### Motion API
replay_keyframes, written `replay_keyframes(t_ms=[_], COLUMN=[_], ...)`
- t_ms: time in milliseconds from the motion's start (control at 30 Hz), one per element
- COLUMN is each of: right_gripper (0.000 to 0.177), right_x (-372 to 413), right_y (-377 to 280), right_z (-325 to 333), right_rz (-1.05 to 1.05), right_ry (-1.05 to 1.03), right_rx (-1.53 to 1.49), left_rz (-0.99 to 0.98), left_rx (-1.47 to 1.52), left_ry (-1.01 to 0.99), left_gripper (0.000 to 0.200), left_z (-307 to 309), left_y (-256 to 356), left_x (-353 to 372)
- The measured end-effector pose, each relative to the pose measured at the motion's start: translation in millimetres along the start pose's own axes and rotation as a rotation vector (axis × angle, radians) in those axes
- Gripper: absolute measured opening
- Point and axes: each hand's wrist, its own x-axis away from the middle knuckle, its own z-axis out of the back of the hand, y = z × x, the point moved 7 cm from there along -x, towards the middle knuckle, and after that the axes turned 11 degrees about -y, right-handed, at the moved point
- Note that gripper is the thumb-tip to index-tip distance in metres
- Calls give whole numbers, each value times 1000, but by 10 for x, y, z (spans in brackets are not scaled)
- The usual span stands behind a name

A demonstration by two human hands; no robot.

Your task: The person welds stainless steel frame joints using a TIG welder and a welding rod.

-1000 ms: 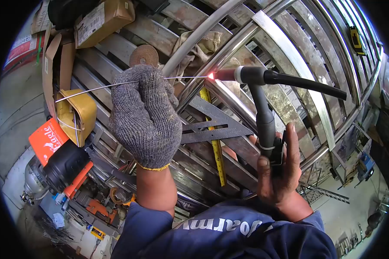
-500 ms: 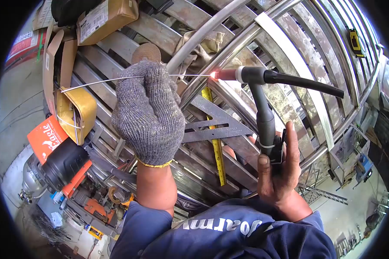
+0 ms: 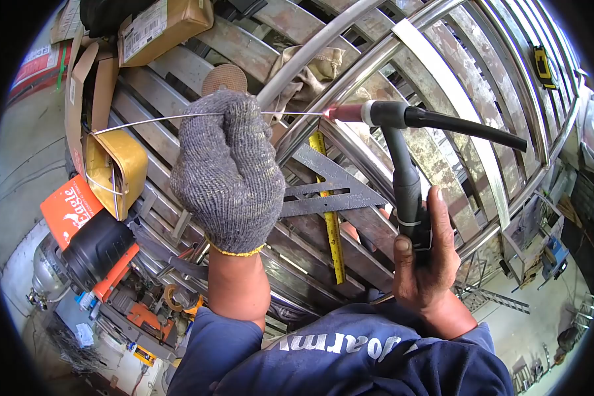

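Observation:
My left hand (image 3: 228,175), in a grey knitted glove with a yellow cuff edge, is closed around a thin filler rod (image 3: 290,113). The rod runs left to right, its right tip at a joint between metal tubes (image 3: 340,82). My bare right hand (image 3: 429,264) grips a TIG torch (image 3: 406,178) by its dark handle, thumb and a finger upright along it. The torch's reddish cup (image 3: 345,113) points left at that joint, where a small pink glow shows. Below the joint lie a grey set square (image 3: 333,191) and a yellow ruler (image 3: 332,237).
Slatted metal bars (image 3: 257,49) form the work surface. Around it are a cardboard box (image 3: 165,30), a yellow container (image 3: 129,165), a brown disc (image 3: 224,78), a cloth (image 3: 310,69), a tape measure (image 3: 543,66) and an orange-and-black welding helmet (image 3: 99,254).
The glow at the torch cup has become smaller and dimmer. My gloved hand has shifted very slightly, while the torch stays nearly in place.

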Motion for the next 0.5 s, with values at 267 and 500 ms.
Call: replay_keyframes(t_ms=[267, 500], right_gripper=[78, 75], right_x=[50, 45], right_y=[0, 19], right_z=[18, 0], right_rz=[-9, -31], right_ry=[31, 21], right_rx=[20, -56], left_rz=[30, -21], left_rx=[97, -16], left_ry=[9, 1], left_gripper=[12, 12], left_z=[-10, 5], left_y=[-52, -24], left_x=[6, -5])
